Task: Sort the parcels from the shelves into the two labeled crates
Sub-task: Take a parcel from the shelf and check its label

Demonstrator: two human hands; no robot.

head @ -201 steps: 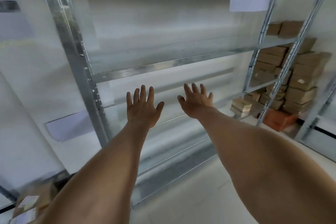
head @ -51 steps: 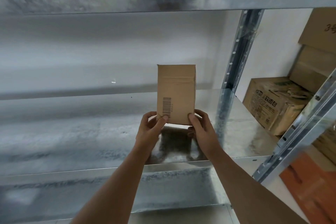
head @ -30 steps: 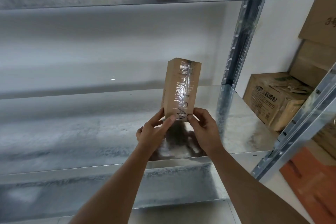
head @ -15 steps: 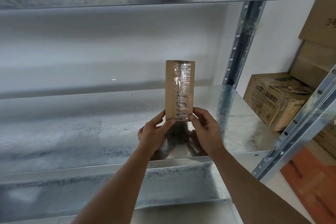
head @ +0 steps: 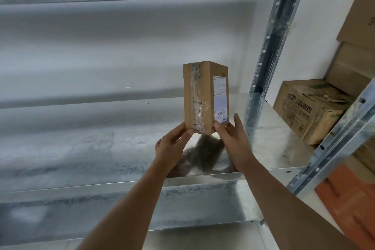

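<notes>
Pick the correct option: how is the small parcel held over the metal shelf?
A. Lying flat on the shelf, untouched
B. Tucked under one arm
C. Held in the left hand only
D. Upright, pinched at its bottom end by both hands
D: the parcel stands upright above the shelf, with the left hand and right hand pinching its lower corners.

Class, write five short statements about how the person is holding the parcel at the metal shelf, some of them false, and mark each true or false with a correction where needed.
1. Both the left hand and the right hand grip the parcel at its lower end. True.
2. The parcel lies flat on the metal shelf. False: it is held upright above the shelf.
3. A white shipping label shows on the parcel's right-facing side. True.
4. The parcel is wrapped in black plastic. False: it is brown cardboard with clear tape.
5. A printed cardboard box sits to the right, beyond the shelf upright. True.
</notes>
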